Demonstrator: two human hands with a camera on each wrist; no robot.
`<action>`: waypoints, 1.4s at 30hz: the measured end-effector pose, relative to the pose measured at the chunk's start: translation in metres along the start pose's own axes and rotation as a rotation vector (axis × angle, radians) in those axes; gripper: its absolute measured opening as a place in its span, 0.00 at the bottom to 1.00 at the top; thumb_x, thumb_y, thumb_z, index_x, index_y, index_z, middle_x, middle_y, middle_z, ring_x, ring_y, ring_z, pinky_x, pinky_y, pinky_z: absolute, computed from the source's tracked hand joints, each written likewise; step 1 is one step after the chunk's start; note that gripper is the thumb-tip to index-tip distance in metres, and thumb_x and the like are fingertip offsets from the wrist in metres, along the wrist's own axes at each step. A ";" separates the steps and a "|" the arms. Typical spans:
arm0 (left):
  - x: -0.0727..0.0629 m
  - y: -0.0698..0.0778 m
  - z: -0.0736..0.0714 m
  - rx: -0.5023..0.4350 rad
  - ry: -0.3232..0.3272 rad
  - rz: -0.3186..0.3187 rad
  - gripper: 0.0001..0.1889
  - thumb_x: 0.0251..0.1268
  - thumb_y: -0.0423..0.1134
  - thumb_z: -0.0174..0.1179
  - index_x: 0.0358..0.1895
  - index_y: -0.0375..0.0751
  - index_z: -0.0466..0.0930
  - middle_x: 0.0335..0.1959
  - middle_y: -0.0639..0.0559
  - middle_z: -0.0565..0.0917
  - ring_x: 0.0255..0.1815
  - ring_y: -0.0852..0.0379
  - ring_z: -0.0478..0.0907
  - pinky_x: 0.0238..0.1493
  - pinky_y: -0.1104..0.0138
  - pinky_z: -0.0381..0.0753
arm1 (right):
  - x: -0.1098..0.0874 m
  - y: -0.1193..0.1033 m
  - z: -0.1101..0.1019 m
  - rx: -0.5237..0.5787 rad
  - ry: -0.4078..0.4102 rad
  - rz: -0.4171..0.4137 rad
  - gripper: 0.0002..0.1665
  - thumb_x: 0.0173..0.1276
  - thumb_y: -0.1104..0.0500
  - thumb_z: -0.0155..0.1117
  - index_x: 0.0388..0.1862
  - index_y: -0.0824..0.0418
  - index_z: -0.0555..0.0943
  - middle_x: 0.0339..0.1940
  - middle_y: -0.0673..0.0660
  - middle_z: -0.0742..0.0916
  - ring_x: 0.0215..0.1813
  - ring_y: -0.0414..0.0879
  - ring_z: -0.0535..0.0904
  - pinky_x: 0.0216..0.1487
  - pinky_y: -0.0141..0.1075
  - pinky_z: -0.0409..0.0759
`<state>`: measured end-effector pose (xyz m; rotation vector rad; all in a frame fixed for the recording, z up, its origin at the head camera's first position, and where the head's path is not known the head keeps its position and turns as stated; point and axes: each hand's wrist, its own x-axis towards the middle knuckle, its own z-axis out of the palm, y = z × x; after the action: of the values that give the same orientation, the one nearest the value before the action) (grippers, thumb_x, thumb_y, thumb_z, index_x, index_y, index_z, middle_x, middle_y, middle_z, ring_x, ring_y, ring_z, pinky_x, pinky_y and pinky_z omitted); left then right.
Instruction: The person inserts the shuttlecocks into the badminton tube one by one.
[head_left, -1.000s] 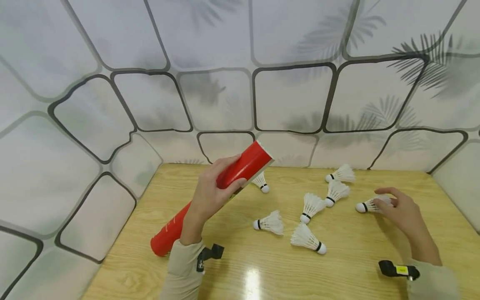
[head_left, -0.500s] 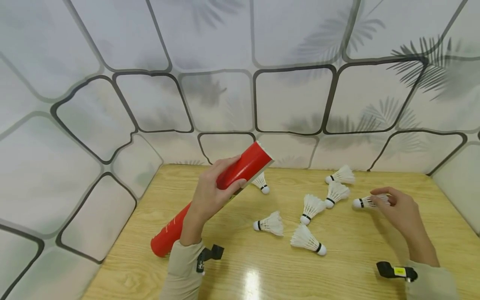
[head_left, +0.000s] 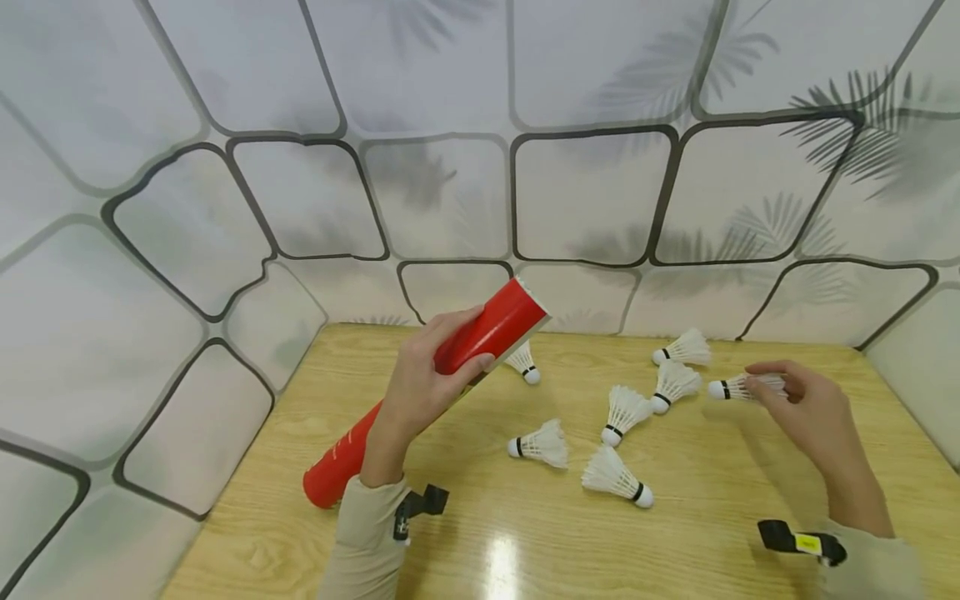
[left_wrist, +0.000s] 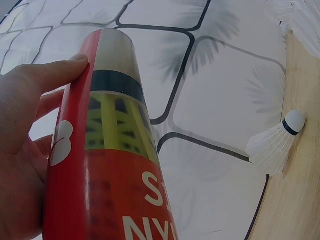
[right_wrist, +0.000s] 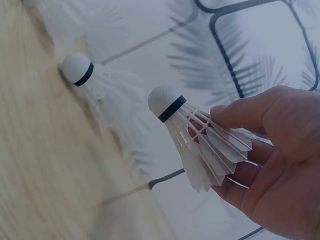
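Note:
My left hand (head_left: pixel 427 379) grips a red shuttlecock tube (head_left: pixel 491 329), tilted with its upper end toward the right. In the left wrist view, the tube (left_wrist: pixel 112 185) has a see-through side, and something yellow-green and dark shows inside. On the right, my right hand (head_left: pixel 813 417) pinches a white shuttlecock (head_left: pixel 753 387) by its feathers, cork end pointing left. The right wrist view has this shuttlecock (right_wrist: pixel 200 140) held between thumb and fingers, apart from the table. Several other shuttlecocks lie on the table between the hands, among them one (head_left: pixel 540 446) near the middle.
The wooden table (head_left: pixel 570 550) runs back to a patterned fabric wall (head_left: pixel 585 200). One shuttlecock (head_left: pixel 523 364) lies partly behind the tube. Others (head_left: pixel 626 412) sit close together toward the right, with one shuttlecock (head_left: pixel 682 346) near the back edge.
My right hand has raised its shuttlecock off the table and slightly away from me. The left hand and the tube stay nearly where they were.

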<state>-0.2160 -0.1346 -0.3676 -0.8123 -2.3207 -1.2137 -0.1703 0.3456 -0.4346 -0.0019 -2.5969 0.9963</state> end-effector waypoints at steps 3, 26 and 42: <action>0.000 0.001 0.001 -0.004 0.000 0.003 0.30 0.67 0.48 0.71 0.72 0.57 0.75 0.60 0.56 0.81 0.52 0.55 0.78 0.46 0.57 0.85 | 0.001 -0.006 -0.005 0.015 0.014 -0.018 0.19 0.76 0.54 0.65 0.57 0.64 0.83 0.18 0.41 0.80 0.18 0.38 0.63 0.15 0.38 0.58; 0.001 0.001 0.007 0.002 -0.018 0.011 0.30 0.65 0.47 0.72 0.71 0.56 0.76 0.60 0.55 0.81 0.52 0.54 0.79 0.45 0.56 0.85 | 0.000 -0.091 -0.021 0.160 0.194 -0.169 0.20 0.69 0.64 0.72 0.59 0.58 0.85 0.40 0.28 0.84 0.43 0.21 0.80 0.47 0.14 0.72; 0.001 0.012 0.014 -0.104 -0.077 0.061 0.31 0.65 0.43 0.72 0.71 0.55 0.76 0.61 0.58 0.81 0.53 0.55 0.78 0.47 0.57 0.85 | -0.007 -0.159 -0.024 0.342 0.353 -0.243 0.23 0.64 0.76 0.70 0.58 0.68 0.84 0.43 0.42 0.87 0.45 0.32 0.85 0.50 0.21 0.78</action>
<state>-0.2101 -0.1174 -0.3676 -0.9751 -2.2907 -1.3072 -0.1357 0.2403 -0.3173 0.2008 -2.0317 1.2099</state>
